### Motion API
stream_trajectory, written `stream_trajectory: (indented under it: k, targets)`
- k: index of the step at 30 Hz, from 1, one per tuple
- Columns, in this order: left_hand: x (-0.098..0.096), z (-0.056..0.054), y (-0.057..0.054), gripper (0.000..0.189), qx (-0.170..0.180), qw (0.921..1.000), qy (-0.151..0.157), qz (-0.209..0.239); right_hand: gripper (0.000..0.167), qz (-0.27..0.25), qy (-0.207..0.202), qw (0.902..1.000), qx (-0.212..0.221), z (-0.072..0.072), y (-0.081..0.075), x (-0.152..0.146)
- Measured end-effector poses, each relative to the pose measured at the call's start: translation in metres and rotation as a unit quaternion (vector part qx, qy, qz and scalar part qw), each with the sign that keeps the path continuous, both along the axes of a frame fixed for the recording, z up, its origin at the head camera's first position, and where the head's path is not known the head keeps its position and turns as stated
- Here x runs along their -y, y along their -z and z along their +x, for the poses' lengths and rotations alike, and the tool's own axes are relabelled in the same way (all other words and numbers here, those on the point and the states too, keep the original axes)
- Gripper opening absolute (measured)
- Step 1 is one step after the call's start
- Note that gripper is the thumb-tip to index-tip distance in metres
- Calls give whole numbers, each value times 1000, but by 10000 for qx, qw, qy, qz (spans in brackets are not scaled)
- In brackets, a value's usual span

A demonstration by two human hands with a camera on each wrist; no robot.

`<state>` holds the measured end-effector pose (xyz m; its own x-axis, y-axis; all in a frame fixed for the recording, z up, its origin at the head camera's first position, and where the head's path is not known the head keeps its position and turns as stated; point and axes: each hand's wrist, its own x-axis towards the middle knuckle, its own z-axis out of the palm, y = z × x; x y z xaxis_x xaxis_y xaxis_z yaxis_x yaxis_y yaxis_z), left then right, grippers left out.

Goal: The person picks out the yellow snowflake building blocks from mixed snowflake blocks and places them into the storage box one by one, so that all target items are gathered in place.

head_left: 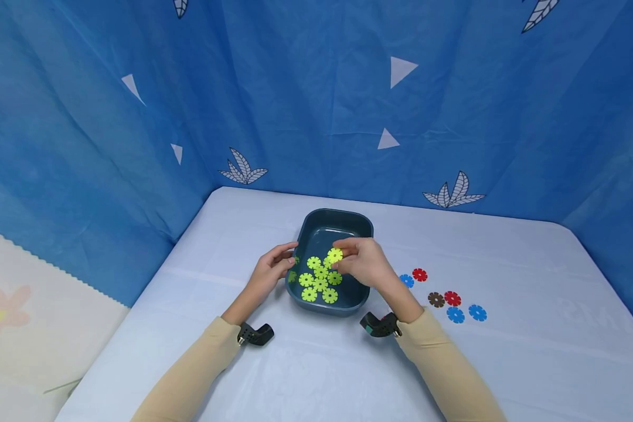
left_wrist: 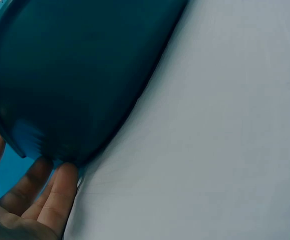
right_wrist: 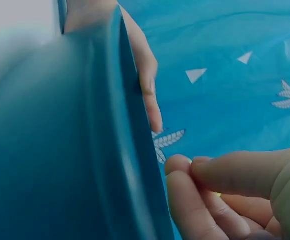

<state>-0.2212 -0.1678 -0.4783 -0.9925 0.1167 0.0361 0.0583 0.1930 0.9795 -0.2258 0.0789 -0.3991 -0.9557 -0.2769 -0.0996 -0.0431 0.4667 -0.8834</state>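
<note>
A dark blue-green plastic bin (head_left: 331, 215) stands on the white-covered table (head_left: 306, 363). Several yellow-green notched discs (head_left: 320, 284) lie on its floor, with a few reflections on the left wall. Above them my right hand (head_left: 363, 261) pinches one yellow-green notched disc (head_left: 334, 255) between thumb and fingers. In the right wrist view that disc is mostly hidden behind the fingertips (right_wrist: 177, 165). My left hand (head_left: 274, 268) rests against the bin's left side; its fairly straight fingers (left_wrist: 57, 195) touch the outer wall in the left wrist view.
To the right of the bin lie loose notched discs: red (head_left: 419, 274), blue (head_left: 477, 312) and brown (head_left: 436, 299). The right forearm partly covers that area. A blue patterned curtain (head_left: 322, 105) hangs behind the table and along its left side.
</note>
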Motion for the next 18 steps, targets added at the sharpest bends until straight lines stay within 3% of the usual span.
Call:
stream_trajectory:
  k: [8,14,18]
  targets:
    - [1,0,3,43,-32,10000,36,-9,43,868,10,9951,-466,1,8,21]
    - [1,-1,3,43,-36,10000,36,10,41,1759,-39,9781,-1116,2,13,27]
    - [1,-1,3,42,-62,10000,42,32,40,2112,-47,9685,-1317,1,14,28]
